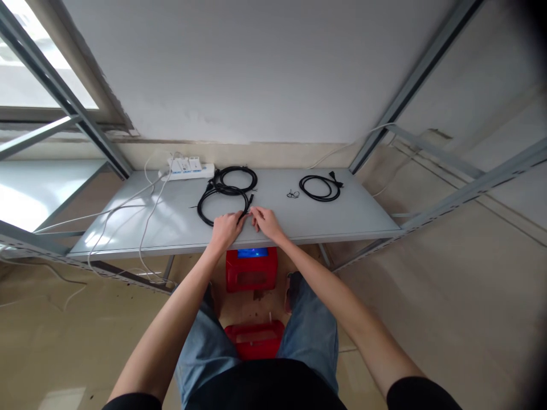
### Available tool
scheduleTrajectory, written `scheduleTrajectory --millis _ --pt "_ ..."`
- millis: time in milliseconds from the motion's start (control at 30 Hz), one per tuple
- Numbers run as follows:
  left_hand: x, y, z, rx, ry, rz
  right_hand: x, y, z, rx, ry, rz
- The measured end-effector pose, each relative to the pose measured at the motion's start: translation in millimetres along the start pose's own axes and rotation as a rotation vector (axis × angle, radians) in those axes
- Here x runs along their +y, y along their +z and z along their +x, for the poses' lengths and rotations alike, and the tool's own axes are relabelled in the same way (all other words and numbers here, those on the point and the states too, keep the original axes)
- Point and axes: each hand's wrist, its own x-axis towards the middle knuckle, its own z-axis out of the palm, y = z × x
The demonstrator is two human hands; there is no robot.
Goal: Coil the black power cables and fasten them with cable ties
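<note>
Grey metal shelf [299, 219] carries three black coils; the nearest cable [222, 199] lies by its front edge. Both hands meet there: the left hand [226, 228] pinches the loop, the right hand [265, 221] grips its free end. Coiling looks underway; next comes threading that end snugly round.

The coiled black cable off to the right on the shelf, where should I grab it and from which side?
Probably the near arc of the coiled cable, reached from the front edge of the shelf. It lies flat, its plug sits at the far right, and a small black tie lies just left.
</note>
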Motion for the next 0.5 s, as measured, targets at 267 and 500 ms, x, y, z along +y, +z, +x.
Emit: scheduleTrajectory --millis 267,500 --pt "2.2 3.3 -3.8 0.01 -0.085 0.098 6.0 -1.3 2.1 0.172 -0.006 -0.07" --pt "4.3 5.2 -3.0 -0.01 -0.111 0.133 12.7 -3.9 5.0 0.357 -0.023 -0.165"
